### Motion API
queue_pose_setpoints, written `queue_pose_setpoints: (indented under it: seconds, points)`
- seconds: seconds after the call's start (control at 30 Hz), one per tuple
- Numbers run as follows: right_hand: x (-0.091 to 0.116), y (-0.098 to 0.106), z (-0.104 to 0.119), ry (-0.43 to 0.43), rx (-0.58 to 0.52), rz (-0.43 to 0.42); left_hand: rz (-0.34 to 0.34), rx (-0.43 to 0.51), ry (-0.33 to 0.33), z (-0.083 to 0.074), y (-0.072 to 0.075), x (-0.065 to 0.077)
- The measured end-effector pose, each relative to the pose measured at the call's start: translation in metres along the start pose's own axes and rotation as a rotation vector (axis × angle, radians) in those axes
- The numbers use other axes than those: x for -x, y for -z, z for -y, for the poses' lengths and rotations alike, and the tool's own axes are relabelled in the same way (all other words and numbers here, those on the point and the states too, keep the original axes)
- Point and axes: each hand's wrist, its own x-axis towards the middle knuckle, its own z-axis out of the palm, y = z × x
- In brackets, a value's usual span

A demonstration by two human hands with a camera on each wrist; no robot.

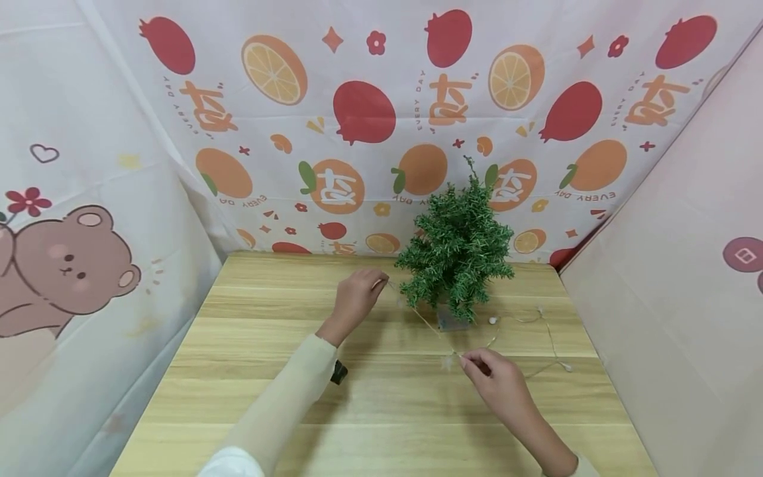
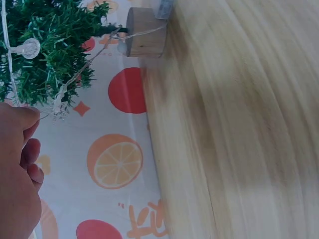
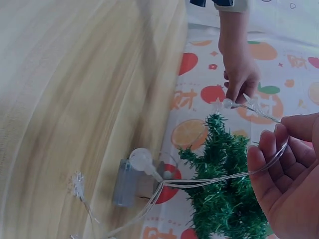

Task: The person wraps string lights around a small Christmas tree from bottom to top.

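A small artificial Christmas tree (image 1: 456, 245) stands near the back of the table, its wooden base (image 2: 146, 32) visible in the left wrist view. My left hand (image 1: 357, 295), beside the tree's left side, pinches a clear string of lights (image 1: 430, 326) between thumb and fingertips. In front of the tree my right hand (image 1: 497, 381) pinches the same string farther along. Between the two hands the wire stretches slantwise. Clear ornaments hang on it, including a round bulb (image 3: 141, 160) and a spiky one (image 3: 77, 185). A grey battery box (image 3: 125, 183) sits by the base.
More of the light string loops over the tabletop right of the tree, with a small bulb (image 1: 567, 368) on it. A fruit-printed cloth (image 1: 363, 59) hangs right behind the table (image 1: 381, 424). Pale cloth walls flank both sides, the left one with a printed bear (image 1: 71, 265).
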Motion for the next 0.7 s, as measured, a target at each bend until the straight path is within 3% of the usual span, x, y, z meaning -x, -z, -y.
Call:
queue_pose_setpoints:
  seconds: [0.33,0.57,0.7]
  points:
    - [0.002,0.005,0.008,0.036,-0.052,-0.033,-0.033,0.058,0.070,-0.006,-0.004,-0.018]
    - [0.004,0.011,0.011,0.022,-0.054,-0.050,-0.018,0.103,0.122,-0.011,-0.004,-0.028]
    - [0.007,0.023,0.011,0.001,-0.032,-0.096,-0.026,0.112,0.110,-0.022,-0.001,-0.031]
